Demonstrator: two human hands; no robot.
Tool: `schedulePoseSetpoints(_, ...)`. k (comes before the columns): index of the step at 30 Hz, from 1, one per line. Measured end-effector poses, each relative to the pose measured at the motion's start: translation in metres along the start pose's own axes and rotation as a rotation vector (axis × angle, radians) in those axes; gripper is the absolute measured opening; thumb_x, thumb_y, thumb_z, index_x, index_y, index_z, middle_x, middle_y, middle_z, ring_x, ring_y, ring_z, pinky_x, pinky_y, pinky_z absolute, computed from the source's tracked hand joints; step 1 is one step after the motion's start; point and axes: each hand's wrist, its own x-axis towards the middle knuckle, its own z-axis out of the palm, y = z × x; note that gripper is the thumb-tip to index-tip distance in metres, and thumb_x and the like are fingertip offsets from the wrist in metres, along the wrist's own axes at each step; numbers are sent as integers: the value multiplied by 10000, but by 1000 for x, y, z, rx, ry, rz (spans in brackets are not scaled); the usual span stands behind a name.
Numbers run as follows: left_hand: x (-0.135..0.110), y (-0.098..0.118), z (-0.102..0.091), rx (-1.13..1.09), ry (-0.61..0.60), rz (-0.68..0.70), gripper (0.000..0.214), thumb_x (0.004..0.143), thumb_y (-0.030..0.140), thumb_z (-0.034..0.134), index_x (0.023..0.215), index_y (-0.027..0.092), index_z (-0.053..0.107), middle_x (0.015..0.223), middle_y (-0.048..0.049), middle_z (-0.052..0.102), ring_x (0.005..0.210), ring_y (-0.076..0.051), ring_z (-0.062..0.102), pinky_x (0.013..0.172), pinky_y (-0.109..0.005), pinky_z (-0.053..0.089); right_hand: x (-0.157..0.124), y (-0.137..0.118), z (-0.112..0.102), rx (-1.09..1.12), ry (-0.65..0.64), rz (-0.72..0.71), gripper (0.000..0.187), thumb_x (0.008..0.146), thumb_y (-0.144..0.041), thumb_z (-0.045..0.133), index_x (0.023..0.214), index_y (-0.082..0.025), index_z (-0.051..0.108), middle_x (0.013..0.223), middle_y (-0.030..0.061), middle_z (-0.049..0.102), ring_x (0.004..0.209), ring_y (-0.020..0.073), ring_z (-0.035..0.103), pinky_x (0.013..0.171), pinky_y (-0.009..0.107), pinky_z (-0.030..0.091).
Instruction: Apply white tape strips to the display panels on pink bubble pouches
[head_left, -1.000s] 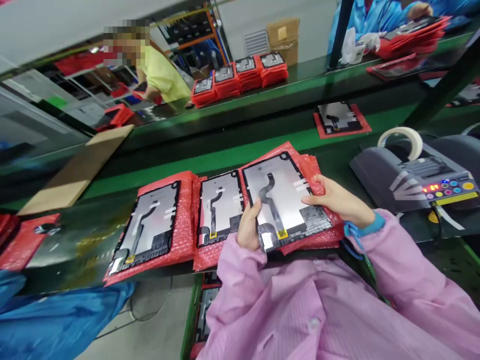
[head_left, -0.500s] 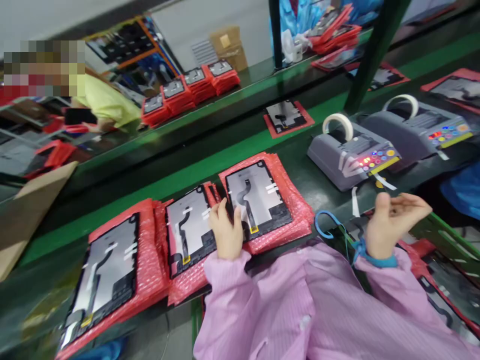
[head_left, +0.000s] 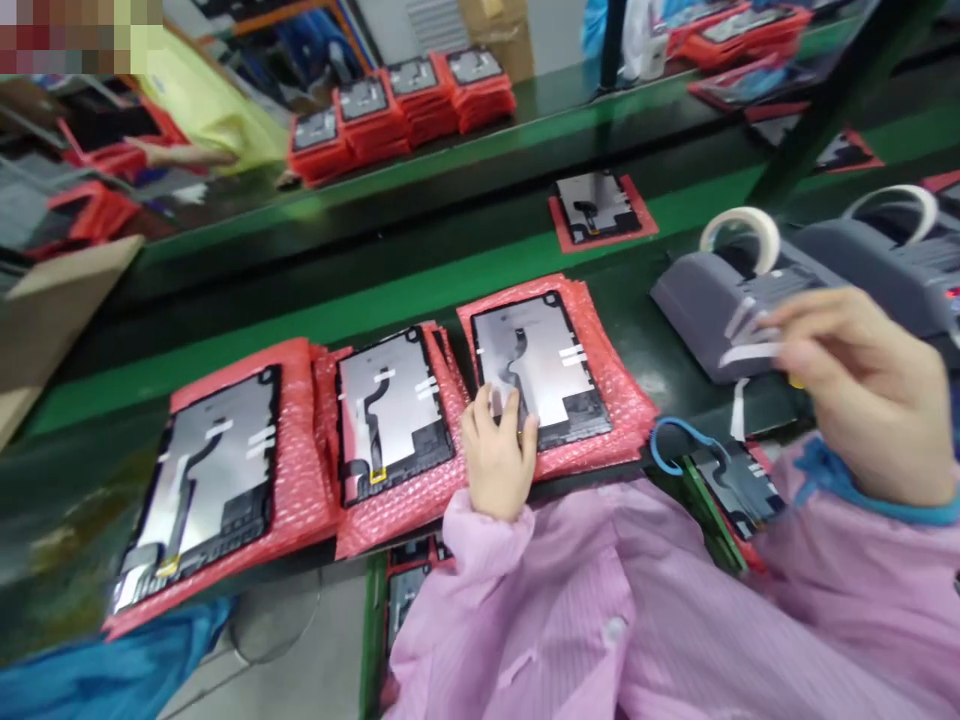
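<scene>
My left hand (head_left: pixel 499 450) lies on the lower left corner of a grey panel (head_left: pixel 544 365), fingers spread flat over its black flex cable. The panel rests on a stack of red bubble-wrap sheets (head_left: pixel 622 400). My right hand (head_left: pixel 862 385) is raised at the grey tape dispenser (head_left: pixel 720 295), its fingers pinched on a strip of white tape (head_left: pixel 750 352) at the outlet. A white tape roll (head_left: pixel 739 235) sits on top of the dispenser.
Two more panels (head_left: pixel 394 410) (head_left: pixel 202 475) on red wrap lie to the left. A second dispenser (head_left: pixel 885 255) stands at the right. Another panel (head_left: pixel 596 205) sits on the green belt (head_left: pixel 375 305). Stacks of red-wrapped panels (head_left: pixel 405 105) and other people line the far bench.
My right hand has left the panel, swung right and up to the tape dispenser and closed on a tape strip. My left hand stays on the panel's lower corner.
</scene>
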Motion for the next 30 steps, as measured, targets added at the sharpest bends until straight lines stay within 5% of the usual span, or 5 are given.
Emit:
schedulePoseSetpoints(5,0,5,-2,-30,-13,-81,401,978,364,496,1277,144,649,1424,-225,419,1257,-342,437,1015,-524,441,119,-48,115,6,-990,-663,323,943,-474,522,804,-195,607,961,75,600,988,228,509,952,422,396)
schedulePoseSetpoints(10,1,9,-6,-25,-26,-114,400,979,364,491,1284,151,638,1494,-207,418,1325,-361,394,1046,-548,421,157,-48,219,-88,-1347,-734,211,909,-292,582,729,-192,631,840,30,599,923,186,504,920,357,370)
schedulePoseSetpoints(19,6,5,-8,2,-104,1,406,1015,323,411,1306,114,602,1393,-126,604,1262,-308,531,1033,-489,427,140,-35,238,-210,-1236,-799,135,843,-244,662,717,-198,666,930,66,553,916,210,459,887,375,367)
schedulePoseSetpoints(23,8,8,-7,1,-133,-18,408,1015,325,419,1307,104,600,1353,-142,630,1236,-299,557,1049,-489,409,134,-30,237,-287,-1073,-837,185,829,-340,719,782,-174,651,1000,97,543,1006,260,448,890,405,365)
schedulePoseSetpoints(30,4,10,-9,46,-62,23,310,1006,269,455,1184,117,658,1217,-137,693,1106,-274,616,994,-432,451,147,-12,238,-393,-706,-591,351,851,-439,708,955,-130,580,1092,141,524,1135,342,431,953,496,354)
